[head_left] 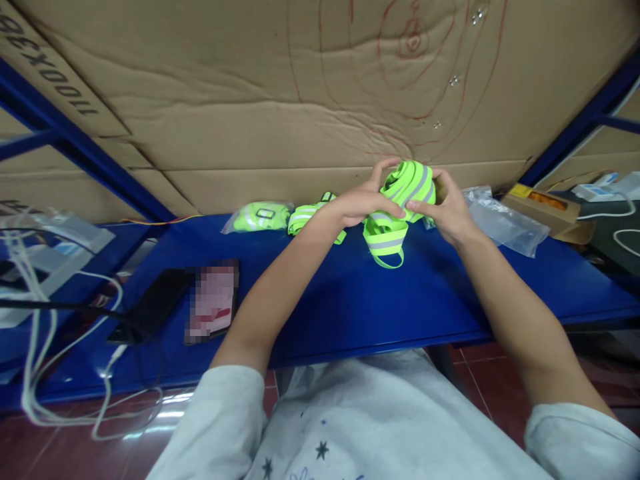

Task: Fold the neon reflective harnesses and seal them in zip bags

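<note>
Between my two hands, above the back of the blue shelf (pixel 350 300), is a folded neon-yellow reflective strap (pixel 413 183) with grey stripes. My left hand (pixel 367 200) grips its left side, thumb across the front. From the right, my right hand (pixel 450 207) closes on it, thumb on the front and fingers behind. A looped end of the strap hangs below the left fingers. Behind my left forearm lies another neon-yellow reflective strap bundle (pixel 303 217) with a black buckle. Left of that is a similar bundle in a clear plastic bag (pixel 263 217).
A clear plastic bag (pixel 505 220) and an open cardboard box (pixel 545 207) are at the right. On the left lie a phone (pixel 213 300), a black flat device (pixel 157 300) and tangled white cables (pixel 37 360). Cardboard (pixel 250 120) backs the shelf; blue posts (pixel 100 160) flank it.
</note>
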Tool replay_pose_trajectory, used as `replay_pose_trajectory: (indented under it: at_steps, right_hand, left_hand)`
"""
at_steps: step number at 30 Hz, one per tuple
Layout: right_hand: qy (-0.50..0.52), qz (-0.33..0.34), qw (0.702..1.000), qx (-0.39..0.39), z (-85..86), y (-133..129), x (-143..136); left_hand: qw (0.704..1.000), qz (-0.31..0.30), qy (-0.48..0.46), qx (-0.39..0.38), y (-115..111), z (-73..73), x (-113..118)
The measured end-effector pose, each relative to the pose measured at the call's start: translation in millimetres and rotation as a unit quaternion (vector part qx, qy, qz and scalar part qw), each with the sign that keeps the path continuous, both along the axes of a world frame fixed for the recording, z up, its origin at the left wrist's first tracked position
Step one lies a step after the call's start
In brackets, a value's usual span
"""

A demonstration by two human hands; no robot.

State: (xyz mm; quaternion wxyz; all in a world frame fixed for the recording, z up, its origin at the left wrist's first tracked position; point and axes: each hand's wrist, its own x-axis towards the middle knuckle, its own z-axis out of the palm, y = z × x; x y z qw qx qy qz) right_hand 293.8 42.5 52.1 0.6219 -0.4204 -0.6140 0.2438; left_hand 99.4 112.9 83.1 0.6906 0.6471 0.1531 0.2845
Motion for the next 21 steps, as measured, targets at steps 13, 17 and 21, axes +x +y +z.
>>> replay_pose_trajectory:
  at_steps: [13,17,21]
  right_hand:
    - [-0.193,-0.276,0.932,0.138,-2.0,-6.2,-4.4]
    - [-0.263,-0.302,0.898,0.182,-11.0,-7.1,-1.1]
    - [-0.322,-0.272,0.883,0.207,-18.5,-3.6,2.4]
  left_hand:
    - [0.994,0.013,0.037,-0.098,11.9,-7.7,4.6]
    - [0.989,-0.024,-0.063,-0.130,17.1,-4.8,-0.3]
    - [0.982,-0.068,-0.098,-0.144,10.5,8.2,-8.9]
